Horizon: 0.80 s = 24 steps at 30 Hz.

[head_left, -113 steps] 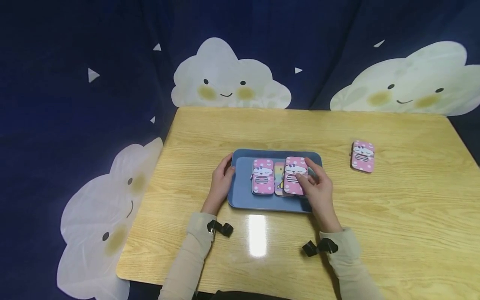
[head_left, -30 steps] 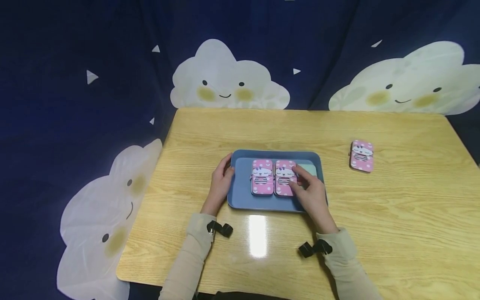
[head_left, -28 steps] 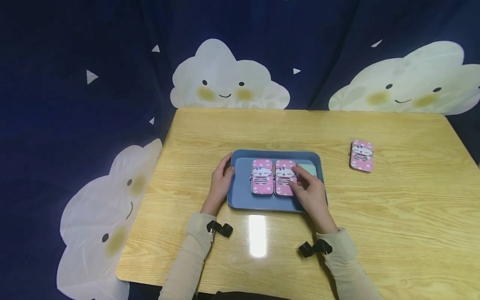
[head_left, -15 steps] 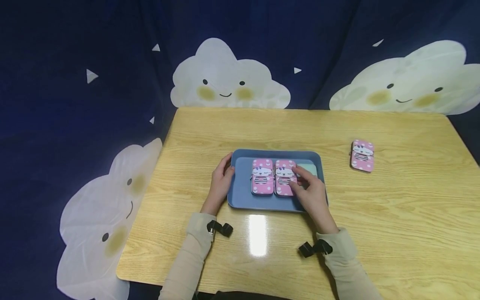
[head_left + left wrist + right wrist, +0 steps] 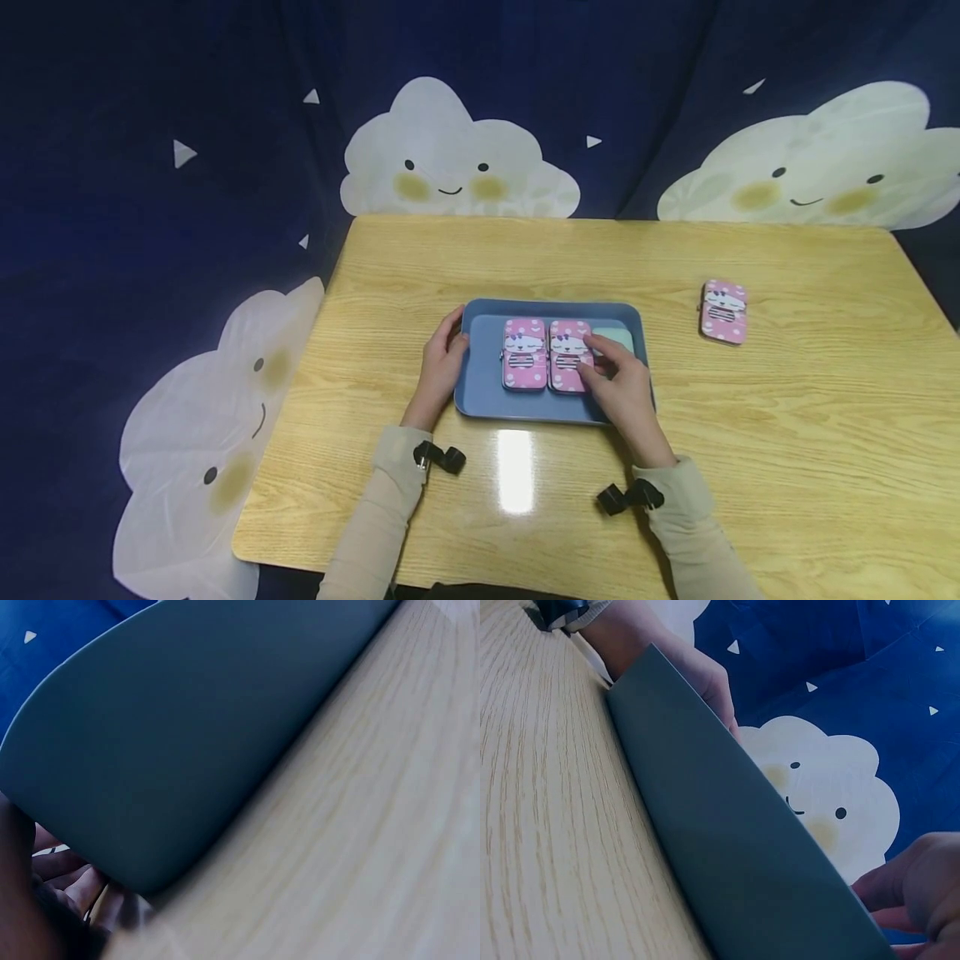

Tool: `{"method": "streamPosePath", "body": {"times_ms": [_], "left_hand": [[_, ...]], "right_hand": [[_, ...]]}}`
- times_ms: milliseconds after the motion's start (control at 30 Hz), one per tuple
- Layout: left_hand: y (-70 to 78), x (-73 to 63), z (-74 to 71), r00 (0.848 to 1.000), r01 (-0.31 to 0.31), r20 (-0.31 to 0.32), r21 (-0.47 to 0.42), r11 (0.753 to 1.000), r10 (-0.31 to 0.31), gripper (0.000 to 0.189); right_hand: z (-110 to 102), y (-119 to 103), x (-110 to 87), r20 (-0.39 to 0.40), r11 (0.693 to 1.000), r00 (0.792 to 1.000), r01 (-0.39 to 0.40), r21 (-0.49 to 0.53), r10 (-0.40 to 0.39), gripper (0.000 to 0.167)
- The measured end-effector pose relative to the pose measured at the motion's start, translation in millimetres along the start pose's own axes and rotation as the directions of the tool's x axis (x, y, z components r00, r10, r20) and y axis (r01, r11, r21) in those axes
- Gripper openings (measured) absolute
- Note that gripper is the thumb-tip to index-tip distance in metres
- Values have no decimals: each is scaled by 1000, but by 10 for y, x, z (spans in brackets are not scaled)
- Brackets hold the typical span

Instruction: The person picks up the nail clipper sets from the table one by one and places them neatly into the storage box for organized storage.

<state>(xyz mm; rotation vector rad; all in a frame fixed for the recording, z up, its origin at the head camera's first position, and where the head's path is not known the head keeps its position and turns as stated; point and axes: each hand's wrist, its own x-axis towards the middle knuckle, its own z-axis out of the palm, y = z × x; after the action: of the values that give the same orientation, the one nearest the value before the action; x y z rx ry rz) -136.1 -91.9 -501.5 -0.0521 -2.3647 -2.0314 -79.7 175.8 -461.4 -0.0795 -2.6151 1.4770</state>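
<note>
A blue tray (image 5: 517, 406) lies on the wooden table, with two pink polka-dot tins side by side in it. My left hand (image 5: 441, 362) holds the tray's left end, its thumb at the rim. My right hand (image 5: 622, 385) has its thumb and fingers at the right side of the right-hand pink tin (image 5: 568, 357), pinching it. The left-hand pink tin (image 5: 524, 354) lies untouched. Partly hidden behind my right fingers is a pale green flat thing (image 5: 617, 337). In the right wrist view, the tray's outer wall (image 5: 705, 817) blocks sight of the tins.
Another pink tin (image 5: 723, 312) lies on the table (image 5: 810, 400), right of the tray. Behind the table hangs a dark blue curtain (image 5: 247, 75) with cloud faces. The table's near edge runs just in front of the body.
Since the oldest frame, my right hand has moved the pink tin left, beside the other one, over a rainbow-patterned thing that is now covered. In the last second nothing has visibly moved.
</note>
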Motion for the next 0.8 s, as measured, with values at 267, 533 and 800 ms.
{"method": "streamPosePath", "body": {"times_ms": [267, 533, 800], "left_hand": [[4, -3, -8, 1000, 1, 5, -5, 1000, -1, 49], [11, -1, -6, 1000, -3, 1, 14, 1000, 3, 49], [19, -9, -12, 1000, -7, 15, -6, 1000, 7, 49]], "right_hand": [[11, -9, -11, -15, 1000, 1000, -3, 21, 4, 44], [-6, -15, -9, -17, 1000, 1000, -8, 24, 8, 43], [1, -10, -7, -25, 1000, 1000, -10, 0, 10, 42]]}}
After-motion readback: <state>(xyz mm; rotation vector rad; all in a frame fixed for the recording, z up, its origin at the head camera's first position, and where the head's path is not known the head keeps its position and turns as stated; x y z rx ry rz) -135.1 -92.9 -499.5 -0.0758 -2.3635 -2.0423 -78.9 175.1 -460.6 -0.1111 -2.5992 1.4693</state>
